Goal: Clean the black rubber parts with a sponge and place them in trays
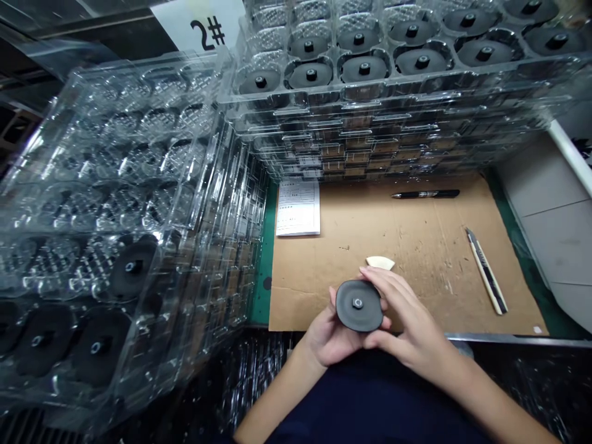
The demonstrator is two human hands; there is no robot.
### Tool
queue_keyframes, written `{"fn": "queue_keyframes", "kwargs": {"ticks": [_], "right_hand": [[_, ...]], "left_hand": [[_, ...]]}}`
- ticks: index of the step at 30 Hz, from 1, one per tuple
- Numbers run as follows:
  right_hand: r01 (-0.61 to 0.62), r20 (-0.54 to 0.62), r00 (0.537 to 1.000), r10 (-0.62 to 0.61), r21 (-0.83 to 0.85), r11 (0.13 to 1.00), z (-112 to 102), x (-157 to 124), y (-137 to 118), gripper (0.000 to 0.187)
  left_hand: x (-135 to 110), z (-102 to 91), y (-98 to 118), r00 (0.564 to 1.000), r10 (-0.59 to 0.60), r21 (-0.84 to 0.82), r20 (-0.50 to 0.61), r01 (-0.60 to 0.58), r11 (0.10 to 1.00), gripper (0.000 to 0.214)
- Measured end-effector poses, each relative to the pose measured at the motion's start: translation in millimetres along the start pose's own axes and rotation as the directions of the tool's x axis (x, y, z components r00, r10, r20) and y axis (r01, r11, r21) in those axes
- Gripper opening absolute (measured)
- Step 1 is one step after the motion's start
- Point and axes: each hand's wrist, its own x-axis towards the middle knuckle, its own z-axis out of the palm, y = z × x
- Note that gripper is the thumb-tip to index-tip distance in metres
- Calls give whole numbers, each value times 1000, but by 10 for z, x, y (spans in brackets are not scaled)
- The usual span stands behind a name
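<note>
In front of my body I hold a round black rubber disc (pixel 359 306) with a metal stud at its centre. My left hand (pixel 325 334) cradles it from below and the left side. My right hand (pixel 406 308) grips its right edge, with the fingers curving over the top. Just beyond the fingertips, a small white wedge-shaped piece (pixel 380 263) lies on a brown cardboard sheet (pixel 416 271). I cannot tell what that piece is made of.
Stacked clear plastic trays (pixel 361 92) holding similar discs rise beyond the cardboard, with more (pixel 115 197) to the left. A black marker pen (pixel 425 194), a utility knife (pixel 486 271) and a printed paper form (pixel 298 208) lie on the cardboard. A "2#" card (pixel 198 24) stands behind.
</note>
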Motion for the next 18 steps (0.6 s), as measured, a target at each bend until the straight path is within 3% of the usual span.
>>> {"fn": "queue_keyframes", "kwargs": {"ticks": [2,4,6,10,13,16,18], "right_hand": [[-100,-71,993,97,-40,994,-40,38,159,59],[-264,-187,955,232,-171,949,-29,87,355,50],[-340,-232,931,280,-281,897,45,124,533,43],[-185,-89,982,169,-230,955,228,119,681,27],[-118,-34,993,113,-177,977,185,120,561,21],[-133,-130,985,116,-131,982,-13,193,215,23],[-49,-198,980,34,-71,996,-132,260,-95,27]], "left_hand": [[-40,39,18,998,61,-10,-17,-61,998,56],[-93,77,39,988,146,-12,-54,-147,989,52],[-146,106,61,968,233,1,-93,-234,972,50],[-213,148,99,929,347,71,-128,-341,937,51],[-215,188,121,898,416,162,-145,-393,905,51],[-177,256,127,853,501,278,-144,-451,848,55],[-139,318,120,822,553,349,-138,-482,803,58]]}}
